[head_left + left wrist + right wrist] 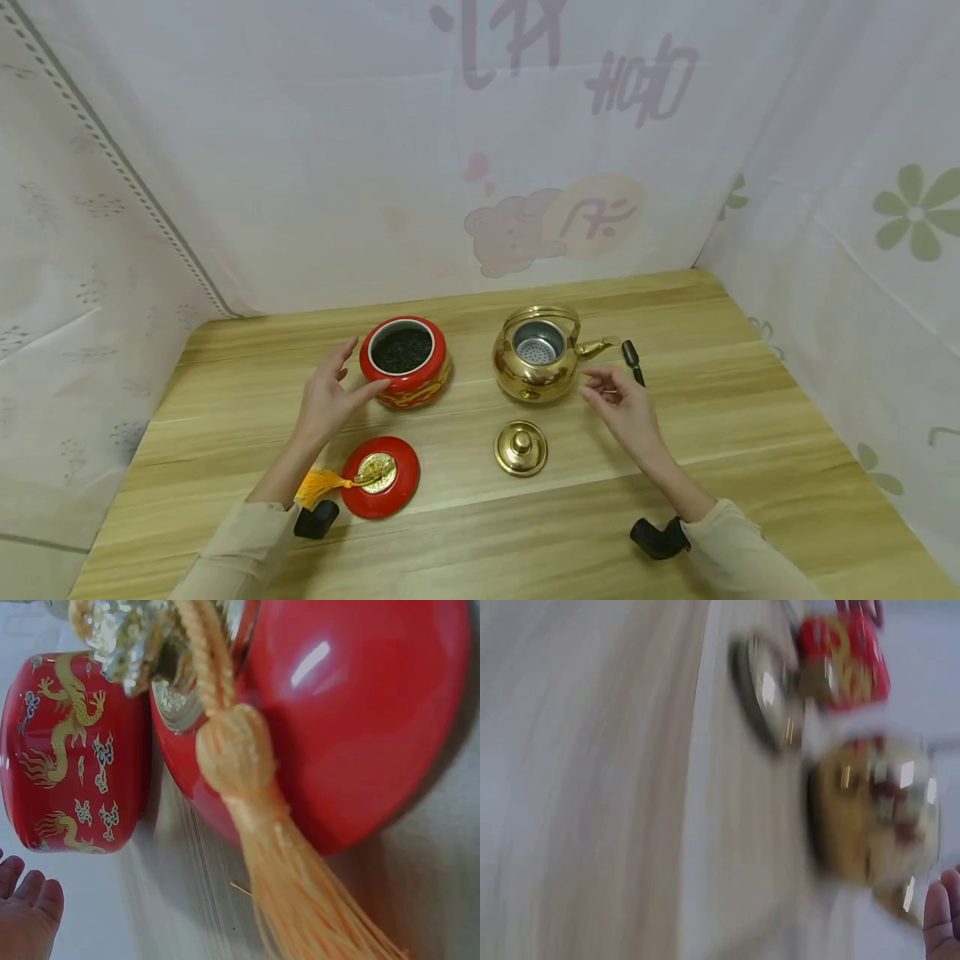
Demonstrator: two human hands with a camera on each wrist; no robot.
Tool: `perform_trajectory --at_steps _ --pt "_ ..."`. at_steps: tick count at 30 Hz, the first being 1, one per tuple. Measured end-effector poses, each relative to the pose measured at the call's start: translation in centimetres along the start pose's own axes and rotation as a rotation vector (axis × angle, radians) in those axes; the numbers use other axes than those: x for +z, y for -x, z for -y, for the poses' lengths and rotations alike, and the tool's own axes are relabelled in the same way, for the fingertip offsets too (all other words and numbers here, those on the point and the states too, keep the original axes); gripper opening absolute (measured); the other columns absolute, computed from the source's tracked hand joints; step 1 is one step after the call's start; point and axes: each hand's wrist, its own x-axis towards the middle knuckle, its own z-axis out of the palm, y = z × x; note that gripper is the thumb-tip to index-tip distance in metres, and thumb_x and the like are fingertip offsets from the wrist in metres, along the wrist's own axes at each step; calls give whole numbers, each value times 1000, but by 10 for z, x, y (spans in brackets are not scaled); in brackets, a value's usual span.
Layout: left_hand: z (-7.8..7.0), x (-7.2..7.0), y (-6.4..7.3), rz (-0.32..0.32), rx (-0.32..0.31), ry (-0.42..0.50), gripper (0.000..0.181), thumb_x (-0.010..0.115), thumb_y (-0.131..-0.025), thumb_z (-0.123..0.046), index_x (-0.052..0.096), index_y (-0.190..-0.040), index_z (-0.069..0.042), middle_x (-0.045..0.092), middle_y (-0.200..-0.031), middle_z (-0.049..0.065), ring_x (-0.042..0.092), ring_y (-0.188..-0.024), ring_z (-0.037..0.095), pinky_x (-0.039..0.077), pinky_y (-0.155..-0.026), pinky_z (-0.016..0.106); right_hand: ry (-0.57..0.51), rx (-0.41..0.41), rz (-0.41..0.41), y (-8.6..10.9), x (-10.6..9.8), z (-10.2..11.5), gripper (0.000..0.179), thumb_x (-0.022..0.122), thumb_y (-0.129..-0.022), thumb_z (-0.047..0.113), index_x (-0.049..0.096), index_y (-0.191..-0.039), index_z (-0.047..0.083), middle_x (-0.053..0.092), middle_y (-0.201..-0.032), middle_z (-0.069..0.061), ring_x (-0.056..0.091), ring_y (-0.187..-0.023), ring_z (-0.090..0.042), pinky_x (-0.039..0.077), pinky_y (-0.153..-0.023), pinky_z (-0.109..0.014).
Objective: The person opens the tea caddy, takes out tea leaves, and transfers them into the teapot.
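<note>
In the head view, a round red jar [429,379] with gold dragon decoration stands uncovered, dark loose tea leaves [402,348] inside. My left hand [327,397] is spread at its left side; whether the thumb touches the jar I cannot tell. Nearer me lies the jar's red lid [396,493], with a gold knob and an orange tassel [262,817]. A gold teapot [517,371] sits right of the jar, uncovered, with a perforated metal strainer [538,351] inside. Beside its spout, my right hand [624,408] hovers with loosely bent fingers, holding nothing visible.
The teapot's gold lid [521,448] lies in front of it. A slim dark object [632,360] lies right of the spout. Both wrists carry black mounts [660,539]. Printed cloth [337,167] hangs behind and beside the wooden table [465,550]. The right wrist view is blurred.
</note>
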Motion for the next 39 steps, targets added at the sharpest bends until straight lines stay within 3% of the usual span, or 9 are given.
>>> perform_trajectory --at_steps 3,7,11,17,30,39 --pt "1 1 -3 22 -9 -4 81 77 -79 -20 34 -143 2 35 -146 23 34 -132 40 37 -104 55 83 9 -78 -1 -21 -21 23 68 -84 1 63 -105 -5 63 -86 -14 53 -73 4 46 -61 -8" --pt "1 1 -7 52 -22 -20 85 78 -78 -22 31 -145 2 32 -148 23 32 -134 40 35 -105 55 209 9 -107 0 -41 -45 22 69 -81 -4 61 -101 -10 61 -81 -16 49 -70 5 42 -57 -6" --pt "2 3 -10 88 -37 -21 88 78 -78 -23 27 -146 2 29 -150 22 30 -135 41 35 -106 54 326 17 -74 3 -52 -59 23 72 -79 -3 59 -97 -11 59 -78 -14 48 -67 -3 42 -54 -11" --pt "5 4 -13 117 -38 -8 91 79 -77 -22 25 -146 2 29 -150 22 29 -136 40 33 -107 54 459 109 13 8 -59 -67 28 76 -78 9 58 -93 -6 55 -74 -9 46 -62 -11 39 -51 -20" --pt "6 9 -14 124 -29 18 88 79 -77 -22 28 -147 -4 25 -152 20 26 -139 38 35 -106 54 494 248 153 14 -65 -69 32 71 -85 18 55 -99 -6 56 -74 -9 48 -59 -15 37 -48 -23" --pt "6 11 -16 127 -13 50 88 77 -79 -19 26 -147 -2 25 -152 20 25 -139 37 34 -107 53 546 249 166 13 -67 -72 25 68 -85 17 56 -93 -5 57 -72 -8 49 -59 -15 38 -49 -25"
